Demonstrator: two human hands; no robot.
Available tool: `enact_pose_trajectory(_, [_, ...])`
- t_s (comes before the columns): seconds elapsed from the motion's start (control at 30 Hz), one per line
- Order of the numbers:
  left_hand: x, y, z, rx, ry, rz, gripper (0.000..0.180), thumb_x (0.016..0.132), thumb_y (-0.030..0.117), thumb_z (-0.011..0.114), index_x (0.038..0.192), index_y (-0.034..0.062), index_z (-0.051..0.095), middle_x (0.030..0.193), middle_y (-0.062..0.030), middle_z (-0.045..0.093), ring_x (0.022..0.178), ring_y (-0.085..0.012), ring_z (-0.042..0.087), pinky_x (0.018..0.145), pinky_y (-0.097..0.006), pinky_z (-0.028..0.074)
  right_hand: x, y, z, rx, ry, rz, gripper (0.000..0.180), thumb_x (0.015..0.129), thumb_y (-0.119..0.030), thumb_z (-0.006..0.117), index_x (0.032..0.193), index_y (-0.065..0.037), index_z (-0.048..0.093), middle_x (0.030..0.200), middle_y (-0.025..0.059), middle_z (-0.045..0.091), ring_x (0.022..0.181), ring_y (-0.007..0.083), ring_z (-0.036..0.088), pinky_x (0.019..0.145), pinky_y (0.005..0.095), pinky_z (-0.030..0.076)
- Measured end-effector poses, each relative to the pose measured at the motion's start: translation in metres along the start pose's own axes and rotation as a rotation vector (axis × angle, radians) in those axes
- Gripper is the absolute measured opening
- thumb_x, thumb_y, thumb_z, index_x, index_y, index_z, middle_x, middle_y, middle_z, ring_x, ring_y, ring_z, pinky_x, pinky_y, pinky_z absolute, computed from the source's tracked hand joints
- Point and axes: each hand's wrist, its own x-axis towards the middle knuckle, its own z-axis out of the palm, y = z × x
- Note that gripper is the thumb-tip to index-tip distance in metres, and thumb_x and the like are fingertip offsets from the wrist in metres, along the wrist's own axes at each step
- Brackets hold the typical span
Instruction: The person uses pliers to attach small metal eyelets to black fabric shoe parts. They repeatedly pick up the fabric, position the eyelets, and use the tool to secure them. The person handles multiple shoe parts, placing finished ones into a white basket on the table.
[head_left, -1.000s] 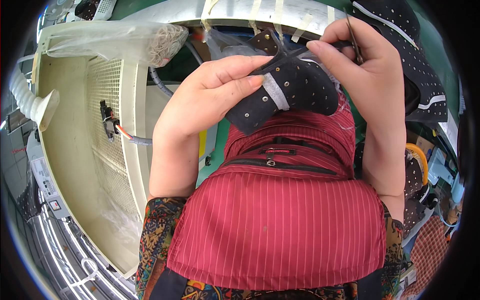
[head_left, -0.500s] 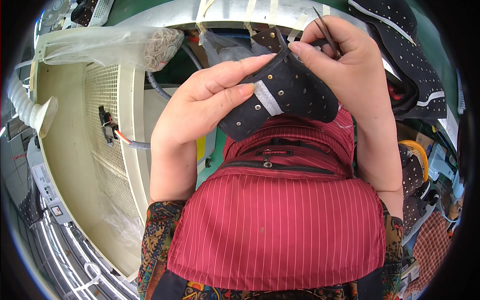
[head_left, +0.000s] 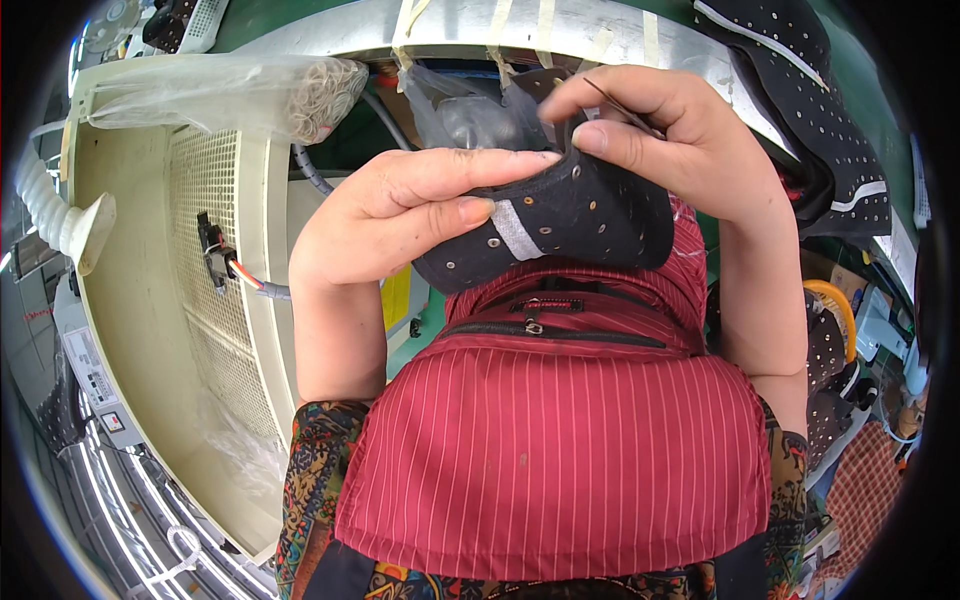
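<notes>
Centrally, studded black piece (head_left: 565, 225), taped metal edge (head_left: 455, 28) beyond, cream trough (head_left: 130, 300) leftward

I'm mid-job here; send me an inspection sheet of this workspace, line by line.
Surface: metal edge with tape strips along it.
Job's things: black eyeleted piece, bent over, a silver strip across it.
Clutter: clear bag of beige loops at the cream trough; loose plastic inside the trough.
Grips: left hand pinches the piece; right hand holds a slim dark tool, fingertips at the piece's upper edge.
Cables: grey-sleeved cable, coloured wires at a black connector.
Surroundings: white corrugated hose left; checked cloth right.
</notes>
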Motion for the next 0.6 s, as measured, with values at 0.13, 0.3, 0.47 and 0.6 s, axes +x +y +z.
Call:
enact_pose_trajectory(0.13, [0.000,-0.002,-0.006,0.018,0.096,-0.091,0.033,0.088,-0.003,0.051,0.120,-0.0033,0.056,0.111,-0.0084,0.064,0.102,-0.0117,0.057,0.089,-0.024,0.044,0.001,-0.006,0.000,-0.114,0.088,0.027,0.021,0.083,-0.015,0.065,0.079,0.002,0.054,0.062,0.0040,0.046,0.059,0.0102,0.038,0.056,0.0291,0.037])
enact_pose_trajectory(0.3, [0.014,0.011,0.002,0.355,0.163,-0.176,0.030,0.085,0.003,0.059,0.115,-0.0041,0.059,0.102,-0.0090,0.066,0.092,-0.0121,0.060,0.081,-0.026,0.047,0.003,-0.014,0.003,-0.276,0.086,0.000,0.020,0.081,-0.013,0.065,0.083,0.004,0.055,0.063,0.0107,0.049,0.058,0.0161,0.045,0.057,0.0303,0.040])
enact_pose_trajectory(0.47, [0.021,0.005,0.011,0.781,0.335,-0.076,0.021,0.083,0.008,0.064,0.101,-0.0012,0.066,0.085,-0.0096,0.068,0.080,-0.0149,0.063,0.071,-0.026,0.048,0.001,-0.013,0.008,-0.405,0.160,-0.138,0.016,0.080,-0.009,0.067,0.079,-0.001,0.053,0.064,-0.0002,0.042,0.056,0.0067,0.037,0.051,0.0229,0.031])
enact_pose_trajectory(0.6, [0.019,0.008,0.016,0.931,0.335,0.032,0.021,0.081,0.009,0.065,0.100,0.0000,0.066,0.081,-0.0127,0.066,0.075,-0.0224,0.063,0.068,-0.029,0.048,-0.003,-0.014,0.013,-0.540,0.212,-0.293,0.017,0.078,-0.007,0.069,0.083,-0.001,0.054,0.067,0.0031,0.048,0.056,0.0121,0.044,0.053,0.0250,0.036])
